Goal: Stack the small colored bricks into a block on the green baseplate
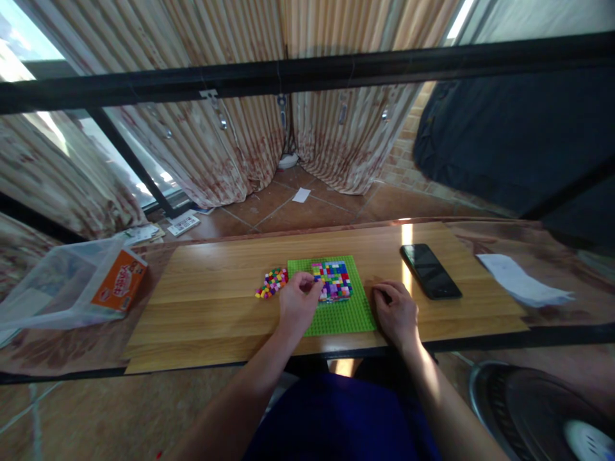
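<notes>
A green baseplate (pixel 336 320) lies on the wooden board in front of me. On it stands a block of many-coloured toy bricks (pixel 336 279). My left hand (pixel 300 299) is at the left side of this block, thumb and forefinger pinched together against its edge; whatever is between the fingertips is too small to make out. Just left of the plate is a pile of loose coloured bricks (pixel 273 282), close to the left knuckles. My right hand (pixel 396 310) rests on the board by the plate's right edge, fingers curled in, with nothing visible in them.
A black phone (pixel 431 271) lies right of my right hand, and white paper (pixel 523 280) is farther right. At the far left stands a clear plastic bin (pixel 62 282) with an orange label. A dark metal bar (pixel 307 75) crosses beyond the wooden board (pixel 206 320).
</notes>
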Action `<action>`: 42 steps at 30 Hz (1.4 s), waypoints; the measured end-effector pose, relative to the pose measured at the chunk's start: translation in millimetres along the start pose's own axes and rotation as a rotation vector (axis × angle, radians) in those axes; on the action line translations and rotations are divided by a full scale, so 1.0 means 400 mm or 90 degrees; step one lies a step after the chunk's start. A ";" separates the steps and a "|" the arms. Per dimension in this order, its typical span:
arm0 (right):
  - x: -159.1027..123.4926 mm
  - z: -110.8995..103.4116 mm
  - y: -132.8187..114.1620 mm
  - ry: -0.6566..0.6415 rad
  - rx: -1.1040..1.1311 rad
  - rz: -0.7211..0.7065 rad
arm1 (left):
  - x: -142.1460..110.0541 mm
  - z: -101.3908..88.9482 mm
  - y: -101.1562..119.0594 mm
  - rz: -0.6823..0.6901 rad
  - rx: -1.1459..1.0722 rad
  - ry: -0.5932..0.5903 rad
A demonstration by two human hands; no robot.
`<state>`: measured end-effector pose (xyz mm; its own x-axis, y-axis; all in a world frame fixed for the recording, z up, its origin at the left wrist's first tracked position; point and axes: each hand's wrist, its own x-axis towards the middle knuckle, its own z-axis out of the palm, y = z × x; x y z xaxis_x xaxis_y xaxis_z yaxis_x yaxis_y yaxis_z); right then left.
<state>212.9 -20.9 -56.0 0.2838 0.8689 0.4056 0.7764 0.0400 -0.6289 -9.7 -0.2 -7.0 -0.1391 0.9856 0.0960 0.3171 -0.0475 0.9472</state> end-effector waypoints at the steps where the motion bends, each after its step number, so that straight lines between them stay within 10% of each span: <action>1: 0.000 0.000 0.000 -0.001 0.000 -0.001 | 0.000 0.001 0.000 -0.005 -0.006 0.002; 12: -0.004 0.005 0.022 -0.006 -0.020 -0.017 | -0.015 -0.013 0.008 0.000 0.014 0.011; 23: -0.001 0.006 0.023 -0.005 -0.026 -0.010 | 0.050 -0.227 -0.095 0.020 0.393 0.141; 37: -0.001 0.005 0.020 -0.004 -0.035 -0.011 | 0.092 -0.215 -0.069 -0.083 0.554 0.056; 42: -0.002 0.006 0.020 -0.005 -0.022 -0.010 | 0.069 -0.216 -0.059 0.002 0.454 0.069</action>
<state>217.7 -20.0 -63.1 0.2673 0.8723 0.4093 0.7994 0.0365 -0.5998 -102.2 14.2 -0.4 -0.2176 0.9624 0.1629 0.8479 0.1037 0.5200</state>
